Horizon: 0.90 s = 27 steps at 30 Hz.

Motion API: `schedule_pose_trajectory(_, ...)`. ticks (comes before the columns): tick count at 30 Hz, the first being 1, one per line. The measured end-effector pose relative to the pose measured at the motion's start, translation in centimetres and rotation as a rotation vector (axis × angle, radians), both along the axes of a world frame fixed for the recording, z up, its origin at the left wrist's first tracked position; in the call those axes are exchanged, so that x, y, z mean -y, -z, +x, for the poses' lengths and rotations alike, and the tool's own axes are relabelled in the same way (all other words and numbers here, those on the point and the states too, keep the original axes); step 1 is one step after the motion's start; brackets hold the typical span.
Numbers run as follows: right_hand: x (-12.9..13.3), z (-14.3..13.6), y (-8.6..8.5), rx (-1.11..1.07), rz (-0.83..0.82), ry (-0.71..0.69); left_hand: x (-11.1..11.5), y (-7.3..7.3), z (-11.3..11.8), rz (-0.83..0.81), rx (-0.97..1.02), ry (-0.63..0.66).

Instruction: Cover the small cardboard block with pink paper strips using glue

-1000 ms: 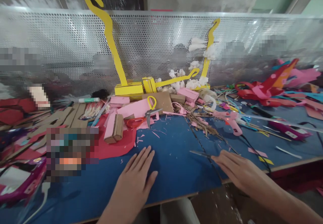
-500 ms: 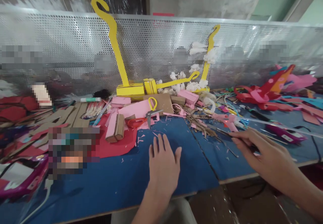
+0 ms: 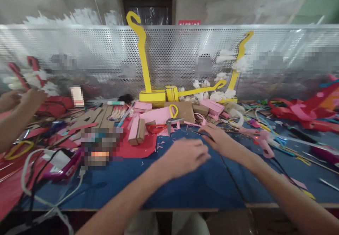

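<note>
My left hand (image 3: 186, 155) hovers over the blue table (image 3: 196, 185), palm down, its fingers smeared by motion. Just beyond it, my right hand (image 3: 218, 139) pinches a thin dark tool (image 3: 197, 133) whose tip points left. Scissors with yellow and red handles (image 3: 169, 125) lie left of that tip, near a pink and brown cardboard block (image 3: 136, 132) on red paper (image 3: 148, 148). Pink strips and a brown cardboard sheet (image 3: 186, 111) are behind. A pink glue gun (image 3: 261, 139) rests to the right of my right hand.
Yellow hooked shapes (image 3: 144, 58) stand against the perforated metal screen (image 3: 169, 51), with white fluff (image 3: 241, 64) on one. At the far left, another person's hands (image 3: 29, 102) are by red hooks with white fluff. A purple device (image 3: 63, 168) and white cable (image 3: 71, 196) lie front left.
My right hand has come left with the thin tool, and my left hand has risen and turned right, close to it. The view has swung left, bringing in another person's hands.
</note>
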State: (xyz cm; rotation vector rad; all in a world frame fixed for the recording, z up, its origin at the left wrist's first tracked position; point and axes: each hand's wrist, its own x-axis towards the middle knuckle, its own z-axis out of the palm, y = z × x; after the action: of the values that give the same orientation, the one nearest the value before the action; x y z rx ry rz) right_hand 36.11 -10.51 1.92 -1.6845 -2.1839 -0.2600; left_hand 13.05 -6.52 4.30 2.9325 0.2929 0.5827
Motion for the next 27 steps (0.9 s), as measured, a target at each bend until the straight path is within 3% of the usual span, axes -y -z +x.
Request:
schedule_pose_trajectory(3, -3.2, -1.8, 0.6, 0.015, 0.045, 0.054, -5.6, -1.0, -3.2, 0.115, 0.072, -0.259)
schedule_pose_trajectory(6, -5.4, -4.7, 0.6, -0.007, 0.124, 0.045, -10.2, -1.2, -7.2, 0.1, 0.175, -0.525)
schedule_pose_trajectory(9, -6.9, -7.4, 1.1, -0.035, 0.185, -0.052, -12.7, 0.0, -10.6, 0.093, 0.27, -0.74)
schedule_pose_trajectory(11, -7.7, -8.3, 1.9, -0.051, 0.215, -0.113, -13.4, 1.5, -12.0, -0.026, 0.335, -0.867)
schedule_pose_trajectory(15, -8.6, -8.0, 4.1, -0.092, 0.235, -0.172, -14.1, 4.5, -13.2, -0.212, 0.329, -0.878)
schedule_pose_trajectory(19, -8.7, -7.1, 5.0, -0.14, 0.241, -0.135, -14.9, 6.5, -13.4, -0.299, 0.387, -0.809)
schedule_pose_trajectory(23, -10.4, -7.7, 4.2, -0.091, 0.174, -0.117, -15.6, 7.5, -13.3, -0.344, 0.435, -0.775)
schedule_pose_trajectory(27, -16.1, -9.4, 2.2, 0.009, 0.05, -0.093, -16.0, 8.1, -13.3, -0.372, 0.447, -0.768)
